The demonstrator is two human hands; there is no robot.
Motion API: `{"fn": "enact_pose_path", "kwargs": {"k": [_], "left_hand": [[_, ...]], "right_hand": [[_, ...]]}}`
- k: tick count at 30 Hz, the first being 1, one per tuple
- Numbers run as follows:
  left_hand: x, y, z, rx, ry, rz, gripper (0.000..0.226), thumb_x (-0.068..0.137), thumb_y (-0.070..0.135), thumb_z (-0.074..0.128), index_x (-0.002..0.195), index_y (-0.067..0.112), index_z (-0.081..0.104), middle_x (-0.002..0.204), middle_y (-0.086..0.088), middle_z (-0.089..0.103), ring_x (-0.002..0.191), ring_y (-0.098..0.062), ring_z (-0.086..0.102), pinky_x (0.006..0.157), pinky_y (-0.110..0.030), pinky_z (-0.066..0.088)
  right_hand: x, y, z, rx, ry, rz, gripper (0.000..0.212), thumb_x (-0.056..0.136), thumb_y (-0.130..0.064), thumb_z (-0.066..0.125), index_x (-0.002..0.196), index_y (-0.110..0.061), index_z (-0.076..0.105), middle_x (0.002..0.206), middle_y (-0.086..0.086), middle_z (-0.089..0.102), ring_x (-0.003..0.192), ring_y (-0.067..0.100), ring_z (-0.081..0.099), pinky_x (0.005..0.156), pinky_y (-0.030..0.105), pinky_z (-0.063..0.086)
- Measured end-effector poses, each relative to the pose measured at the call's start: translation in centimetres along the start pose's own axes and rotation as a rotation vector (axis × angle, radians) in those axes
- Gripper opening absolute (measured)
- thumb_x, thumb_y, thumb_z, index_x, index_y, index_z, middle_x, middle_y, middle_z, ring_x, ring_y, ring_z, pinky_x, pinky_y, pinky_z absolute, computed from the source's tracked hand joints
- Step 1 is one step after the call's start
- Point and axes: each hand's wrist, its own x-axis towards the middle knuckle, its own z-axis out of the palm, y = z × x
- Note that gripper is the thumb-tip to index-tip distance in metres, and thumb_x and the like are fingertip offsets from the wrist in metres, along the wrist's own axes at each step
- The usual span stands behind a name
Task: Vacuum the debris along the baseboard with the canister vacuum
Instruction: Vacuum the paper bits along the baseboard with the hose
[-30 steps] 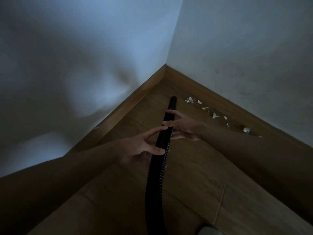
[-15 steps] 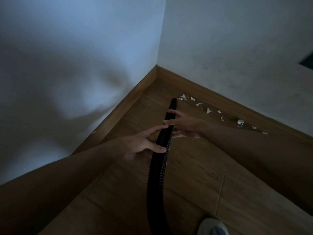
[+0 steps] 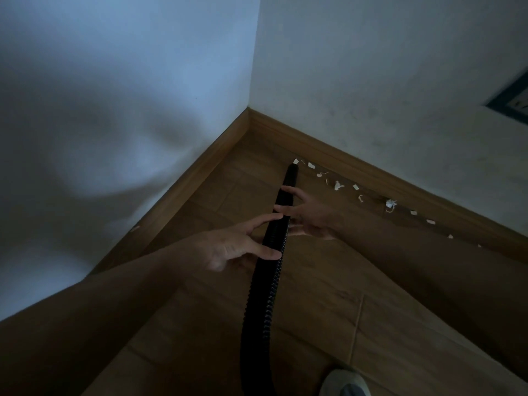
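A black ribbed vacuum hose point(image 3: 264, 304) runs from the bottom edge up across the wooden floor. Its smooth nozzle tip point(image 3: 292, 171) lies beside the first white scraps of debris point(image 3: 337, 185). The scraps trail along the right baseboard point(image 3: 400, 178) toward the lower right. My left hand point(image 3: 234, 248) holds the hose from the left, index finger and thumb around it. Further up, my right hand point(image 3: 310, 217) grips it from the right, fingers laid across the tube. The canister is out of view.
Two white walls meet in a corner point(image 3: 249, 110) with wooden baseboards. A shoe toe point(image 3: 344, 382) shows at the bottom edge. A dark-framed fixture point(image 3: 511, 101) sits on the right wall. The room is dim.
The nozzle tip has moved forward and right to the near end of the debris line by the right baseboard. Both hands keep their hold, and the view has shifted right.
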Motion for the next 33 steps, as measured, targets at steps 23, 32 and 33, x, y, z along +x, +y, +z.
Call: {"fn": "enact_pose_path", "kwargs": {"k": [23,32,33], "left_hand": [[1.2,-1.2,-0.7,-0.111,0.039,0.053,0.081,0.077,-0.004,0.075,0.134,0.050,0.050,0.135,-0.008,0.059,0.116,-0.029,0.062,0.086,-0.043,0.058],[2.8,-0.7,-0.1,-0.051,0.025,0.051,0.081,0.081,0.003,0.075,0.137,0.053,0.044,0.136,-0.004,0.055,0.120,-0.029,0.059,0.096,-0.043,0.053],[2.8,-0.7,0.0,-0.048,0.026,0.046,0.081,0.081,0.003,0.075,0.137,0.053,0.044,0.136,-0.004,0.055,0.119,-0.029,0.060,0.093,-0.042,0.054]], "right_hand": [[2.4,0.3,0.1,0.036,0.015,-0.028,0.079,0.083,-0.004,0.073,0.147,-0.033,0.037,0.144,0.016,0.046,0.109,0.032,0.063,0.074,0.045,0.060],[2.8,0.3,-1.5,0.004,0.065,-0.048,0.080,0.082,-0.006,0.075,0.147,-0.033,0.037,0.142,0.014,0.048,0.108,0.031,0.064,0.085,0.049,0.057],[2.9,0.3,-1.6,0.006,0.067,-0.050,0.080,0.081,-0.007,0.075,0.147,-0.033,0.038,0.142,0.013,0.048,0.109,0.031,0.064,0.083,0.048,0.058]]}}
